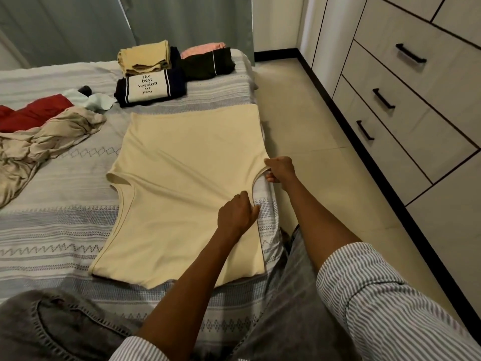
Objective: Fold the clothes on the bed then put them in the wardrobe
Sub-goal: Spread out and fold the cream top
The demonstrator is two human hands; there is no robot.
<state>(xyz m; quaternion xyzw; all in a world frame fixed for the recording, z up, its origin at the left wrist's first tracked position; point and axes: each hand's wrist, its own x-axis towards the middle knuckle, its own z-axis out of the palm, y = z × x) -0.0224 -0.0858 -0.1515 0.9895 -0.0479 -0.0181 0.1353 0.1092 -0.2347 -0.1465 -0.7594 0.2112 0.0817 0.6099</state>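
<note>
A cream sleeveless top lies spread flat on the striped bed, close to the bed's right edge. My left hand pinches the edge of its right armhole lower down. My right hand grips the same armhole edge further up, at the bed's side. Folded clothes sit at the far end: a tan pile, a dark item printed with words, and a black item with a pink one behind it. Unfolded clothes lie at the left: a red garment and a beige one.
The wardrobe's drawers with black handles line the right wall, across a strip of tiled floor. A pale blue cloth and a small dark object lie near the folded piles. Curtains hang behind the bed. My denim-clad knee rests on the bed.
</note>
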